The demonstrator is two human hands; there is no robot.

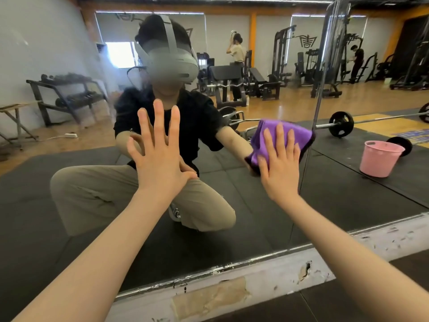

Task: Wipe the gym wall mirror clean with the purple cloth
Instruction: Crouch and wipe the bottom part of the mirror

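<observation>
We press the purple cloth flat against the mirror under the straight fingers of our right hand. It looks soft and light, so a flat palm should guide it. Our left hand rests spread, holding nothing.

Purple cloth bunched flat against wall mirror, mirror hazy left.

Both forearms are bare, and neither the left hand nor the right hand wears a glove, ring or watch. The mirror reflects a black short-sleeved shirt, khaki trousers and a grey headset with a top strap.
</observation>
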